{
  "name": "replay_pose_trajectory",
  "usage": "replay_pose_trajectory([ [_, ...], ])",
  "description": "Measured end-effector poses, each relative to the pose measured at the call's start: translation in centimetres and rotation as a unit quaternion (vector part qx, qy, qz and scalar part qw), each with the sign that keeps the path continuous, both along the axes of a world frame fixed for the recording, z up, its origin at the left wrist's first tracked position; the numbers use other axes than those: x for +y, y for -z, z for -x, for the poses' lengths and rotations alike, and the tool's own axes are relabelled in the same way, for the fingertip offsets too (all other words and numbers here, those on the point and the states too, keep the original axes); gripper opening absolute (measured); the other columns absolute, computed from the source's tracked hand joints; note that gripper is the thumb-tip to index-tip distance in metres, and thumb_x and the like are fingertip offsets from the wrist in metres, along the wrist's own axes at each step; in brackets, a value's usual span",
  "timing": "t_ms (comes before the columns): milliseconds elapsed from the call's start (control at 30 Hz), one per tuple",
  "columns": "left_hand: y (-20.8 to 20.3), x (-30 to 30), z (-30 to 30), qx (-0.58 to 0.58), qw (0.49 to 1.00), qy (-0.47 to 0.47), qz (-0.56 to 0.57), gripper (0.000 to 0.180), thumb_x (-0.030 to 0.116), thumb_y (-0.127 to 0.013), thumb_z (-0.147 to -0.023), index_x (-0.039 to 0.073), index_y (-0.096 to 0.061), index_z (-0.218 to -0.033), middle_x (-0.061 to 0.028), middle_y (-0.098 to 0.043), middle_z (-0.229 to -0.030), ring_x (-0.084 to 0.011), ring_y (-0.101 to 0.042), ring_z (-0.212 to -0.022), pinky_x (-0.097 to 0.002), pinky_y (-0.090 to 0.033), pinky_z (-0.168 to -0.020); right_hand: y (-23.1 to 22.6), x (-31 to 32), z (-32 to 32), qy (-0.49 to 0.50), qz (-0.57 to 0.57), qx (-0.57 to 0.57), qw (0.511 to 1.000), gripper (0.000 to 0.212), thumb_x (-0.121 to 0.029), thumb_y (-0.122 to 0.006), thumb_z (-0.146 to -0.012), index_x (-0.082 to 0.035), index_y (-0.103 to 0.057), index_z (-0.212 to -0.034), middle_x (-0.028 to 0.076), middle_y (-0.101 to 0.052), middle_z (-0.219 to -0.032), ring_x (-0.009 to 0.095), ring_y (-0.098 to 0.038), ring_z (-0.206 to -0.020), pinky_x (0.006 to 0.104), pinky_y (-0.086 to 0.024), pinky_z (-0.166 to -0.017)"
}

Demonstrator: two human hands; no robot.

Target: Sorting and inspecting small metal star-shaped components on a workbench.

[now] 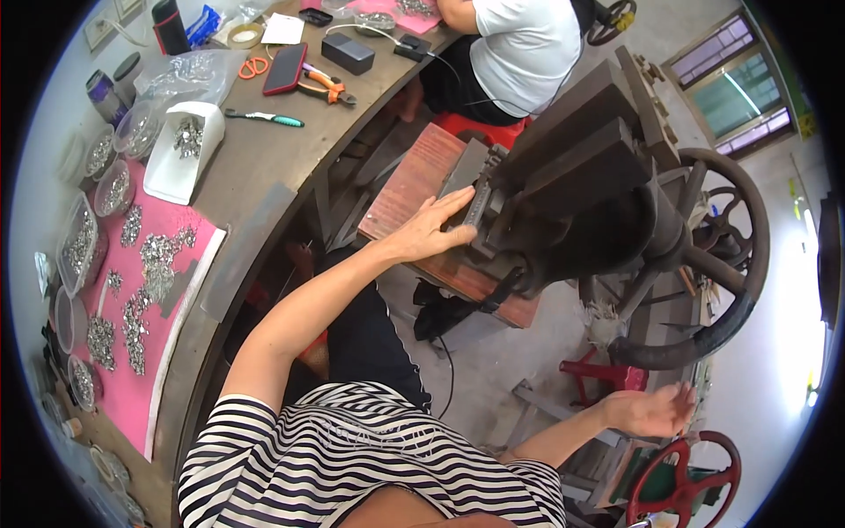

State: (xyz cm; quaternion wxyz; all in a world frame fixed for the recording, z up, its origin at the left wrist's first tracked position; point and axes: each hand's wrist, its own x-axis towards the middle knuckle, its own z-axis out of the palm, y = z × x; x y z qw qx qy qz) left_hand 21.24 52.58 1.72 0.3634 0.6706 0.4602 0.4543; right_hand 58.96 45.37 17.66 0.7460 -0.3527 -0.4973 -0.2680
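My left hand [437, 228] reaches out over a reddish wooden stand [407, 180] and presses its fingers against the front of a dark iron press machine [581, 180], at its work slot. Whether it holds a small part there I cannot tell. My right hand [653, 409] hangs open, palm up, just below the black rim of the machine's big handwheel [731, 264], apart from it. I wear a black-and-white striped shirt.
A curved workbench [255, 167] on my left carries a pink mat [141, 290] strewn with small metal parts, plastic tubs, a white scoop, scissors, pliers and a phone. Another person in a white shirt [519, 48] sits beyond. A red wheel [682, 480] stands at lower right.
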Motion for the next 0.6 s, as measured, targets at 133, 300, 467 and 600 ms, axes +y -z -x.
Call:
replay_pose_trajectory([
  [133, 0.5, -0.6, -1.5, 0.038, 0.998, -0.021, -0.047, 0.114, 0.062, -0.077, -0.078, -0.002, -0.028, -0.158, -0.0222, -0.028, -0.165, -0.0338, -0.023, -0.155, -0.0586, -0.01, -0.124, 5.9, 2.6, -0.2, 0.016, 0.254, 0.05, 0.966, 0.024, -0.008, -0.072, -0.092, 0.002, -0.057, -0.107, 0.011, -0.065, -0.1, 0.02, -0.062, -0.096, 0.0364, -0.049, -0.091],
  [300, 1.1, -1.1, -0.8, 0.078, 0.993, -0.055, -0.062, 0.111, 0.056, -0.081, -0.077, -0.001, -0.031, -0.157, -0.0219, -0.03, -0.164, -0.0359, -0.024, -0.154, -0.0586, -0.013, -0.124, 1.1, 2.7, -2.9, -0.073, 0.36, 0.037, 0.929, 0.02, -0.007, -0.07, -0.093, 0.001, -0.054, -0.101, 0.007, -0.063, -0.076, 0.015, -0.062, -0.069, 0.0291, -0.05, -0.071],
  [467, 0.3, 0.3, -0.9, 0.122, 0.988, -0.04, -0.082, 0.105, 0.055, -0.08, -0.078, -0.002, -0.036, -0.155, -0.0188, -0.033, -0.163, -0.039, -0.024, -0.154, -0.0611, -0.012, -0.123, -10.4, 4.0, -3.9, -0.101, 0.43, -0.015, 0.897, 0.028, -0.018, -0.071, -0.094, 0.002, -0.057, -0.108, 0.006, -0.059, -0.07, 0.014, -0.056, -0.056, 0.0277, -0.044, -0.057],
  [600, 0.5, 2.1, -1.7, 0.156, 0.982, -0.039, -0.097, 0.104, 0.055, -0.081, -0.077, -0.001, -0.038, -0.154, -0.0193, -0.037, -0.161, -0.0399, -0.026, -0.153, -0.0632, -0.013, -0.122, -17.0, 8.5, -5.9, -0.155, 0.495, -0.066, 0.852, 0.024, -0.025, -0.068, -0.096, -0.004, -0.056, -0.096, 0.004, -0.054, -0.068, 0.012, -0.052, -0.053, 0.0261, -0.044, -0.053],
])
